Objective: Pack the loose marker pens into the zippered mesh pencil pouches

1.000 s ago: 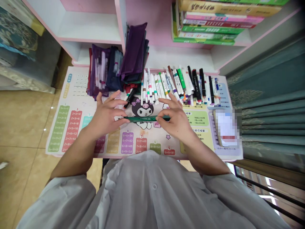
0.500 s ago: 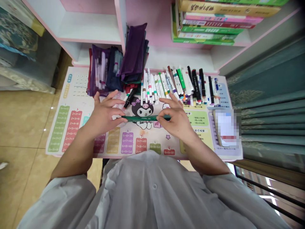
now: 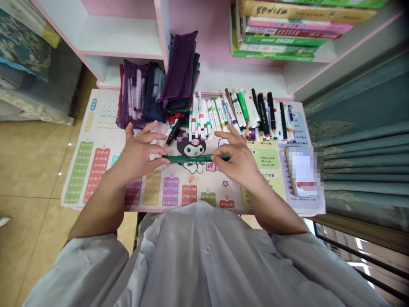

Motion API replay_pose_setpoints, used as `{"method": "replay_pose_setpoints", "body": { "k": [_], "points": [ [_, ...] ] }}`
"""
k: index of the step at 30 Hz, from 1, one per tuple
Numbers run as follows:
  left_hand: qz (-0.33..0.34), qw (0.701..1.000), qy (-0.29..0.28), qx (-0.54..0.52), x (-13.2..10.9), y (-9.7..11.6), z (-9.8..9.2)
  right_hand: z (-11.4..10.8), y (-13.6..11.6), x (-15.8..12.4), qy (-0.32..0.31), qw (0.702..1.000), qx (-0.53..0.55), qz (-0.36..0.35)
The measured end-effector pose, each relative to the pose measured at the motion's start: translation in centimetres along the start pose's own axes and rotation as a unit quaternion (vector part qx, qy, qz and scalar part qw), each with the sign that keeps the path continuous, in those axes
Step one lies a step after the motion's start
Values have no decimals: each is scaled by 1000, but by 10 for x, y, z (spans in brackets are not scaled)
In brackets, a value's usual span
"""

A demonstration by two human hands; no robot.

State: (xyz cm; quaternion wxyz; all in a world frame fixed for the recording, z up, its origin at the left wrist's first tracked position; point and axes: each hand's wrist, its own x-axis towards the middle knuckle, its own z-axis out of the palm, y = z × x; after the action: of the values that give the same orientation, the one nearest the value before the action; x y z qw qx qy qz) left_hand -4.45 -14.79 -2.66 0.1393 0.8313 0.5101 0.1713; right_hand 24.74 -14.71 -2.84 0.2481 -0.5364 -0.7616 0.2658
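A green zip pouch (image 3: 188, 159) is stretched sideways between my hands, seen nearly edge-on as a thin strip above the desk mat. At its left end, my left hand (image 3: 140, 149) pinches it between thumb and forefinger, the other fingers spread. My right hand (image 3: 234, 155) grips its top edge near the right end with thumb and forefinger. Beyond the pouch lies a row of markers (image 3: 217, 115), mostly white-bodied. A black marker (image 3: 174, 133) rests behind and between the hands.
At the back left are a purple mesh pouch (image 3: 131, 96) with markers inside, a navy pouch (image 3: 154, 100) and a stack of pouches (image 3: 179, 70). A phone (image 3: 302, 172) lies at the right. Books (image 3: 284, 30) are piled on the shelf (image 3: 121, 38) behind the printed desk mat (image 3: 225, 194).
My right hand has shifted very slightly to the right along the green zip pouch. My left hand keeps its place.
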Motion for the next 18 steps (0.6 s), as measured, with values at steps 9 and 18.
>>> {"method": "replay_pose_setpoints", "body": {
  "k": [9, 18],
  "points": [
    [-5, 1000, -9, 4, -1, 0, -4, -4, 0, 2, -5, 1000, 5, 17],
    [-3, 1000, -17, 0, -1, 0, -5, -3, 0, 1, -3, 1000, 6, 17]
  ]
}}
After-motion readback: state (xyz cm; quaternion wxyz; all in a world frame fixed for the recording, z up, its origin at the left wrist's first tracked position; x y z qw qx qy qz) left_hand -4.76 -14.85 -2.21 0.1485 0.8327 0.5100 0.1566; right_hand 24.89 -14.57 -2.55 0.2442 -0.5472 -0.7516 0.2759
